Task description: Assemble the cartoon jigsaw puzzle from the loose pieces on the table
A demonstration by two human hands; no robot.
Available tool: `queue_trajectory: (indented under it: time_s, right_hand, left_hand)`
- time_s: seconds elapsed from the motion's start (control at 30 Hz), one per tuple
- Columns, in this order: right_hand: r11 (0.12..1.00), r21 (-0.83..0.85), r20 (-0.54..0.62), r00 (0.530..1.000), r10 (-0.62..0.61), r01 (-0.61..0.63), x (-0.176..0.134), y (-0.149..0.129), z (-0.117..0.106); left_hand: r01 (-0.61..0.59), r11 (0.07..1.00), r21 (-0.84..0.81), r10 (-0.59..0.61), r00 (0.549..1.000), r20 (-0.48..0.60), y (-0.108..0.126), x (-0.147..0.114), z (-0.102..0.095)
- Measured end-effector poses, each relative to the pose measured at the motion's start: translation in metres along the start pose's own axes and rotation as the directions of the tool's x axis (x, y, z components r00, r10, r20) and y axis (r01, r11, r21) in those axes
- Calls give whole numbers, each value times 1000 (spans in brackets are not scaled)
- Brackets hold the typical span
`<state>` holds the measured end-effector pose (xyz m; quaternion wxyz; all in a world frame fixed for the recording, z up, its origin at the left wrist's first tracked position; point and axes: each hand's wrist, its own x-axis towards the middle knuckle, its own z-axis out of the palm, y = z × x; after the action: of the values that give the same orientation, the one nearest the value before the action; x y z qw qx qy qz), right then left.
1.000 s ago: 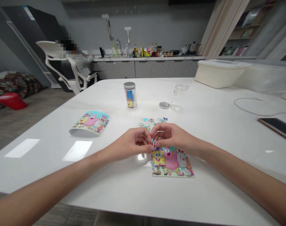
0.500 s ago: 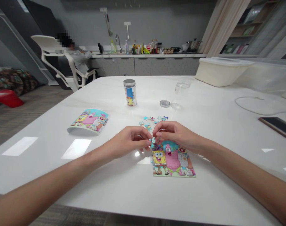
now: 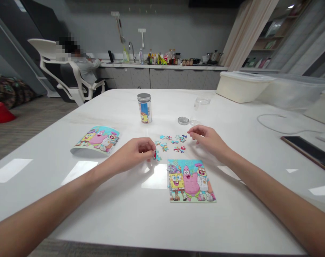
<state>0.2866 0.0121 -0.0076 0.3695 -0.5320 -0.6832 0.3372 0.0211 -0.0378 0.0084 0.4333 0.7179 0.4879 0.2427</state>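
Observation:
My left hand (image 3: 139, 152) pinches a small jigsaw puzzle piece (image 3: 155, 155), partly red, close above the table. A light-blue piece shows right beside its fingertips. My right hand (image 3: 208, 141) hovers at the right end of several loose pieces (image 3: 164, 146), fingers loosely curled and apart, with nothing visible between them. Between and nearer than the hands lies a square cartoon picture (image 3: 191, 182) with a yellow, a pink and a white-clad figure. Bits of pieces peek out along its left edge.
A curled printed sheet (image 3: 98, 140) lies left. Behind stand a lidded jar (image 3: 144, 109), a loose metal lid (image 3: 183, 120) and a clear jar (image 3: 201, 107). At the right are a phone (image 3: 307, 151), a cable (image 3: 261, 123) and plastic bins (image 3: 243, 87). A person sits far left.
My hands have parted: the left moved left, the right moved right and away from me. The square picture's top and more loose pieces are now uncovered. The camera view shifted slightly.

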Motion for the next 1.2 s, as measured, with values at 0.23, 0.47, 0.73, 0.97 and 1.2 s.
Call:
queue_trajectory:
  time_s: [0.23,0.47,0.73,0.97,1.2]
  right_hand:
    - [938,-305,51,986,-160,167,-1,11,2]
    - [901,-358,100,970,-222,243,-1,18,7]
    - [871,-351,108,939,-327,344,1,27,11]
    - [799,-414,142,898,-417,437,3,32,14]
    - [759,-439,193,876,-442,480,4,29,12]
  left_hand:
    - [47,959,280,2,985,-170,-12,7,-22]
    - [174,897,406,-96,974,-206,-26,14,-30]
    - [-49,761,647,250,942,-223,-28,15,-22]
    - [-399,595,698,471,876,99,-33,20,-14]
    - [-339,548,765,424,901,96,-30,19,-19]
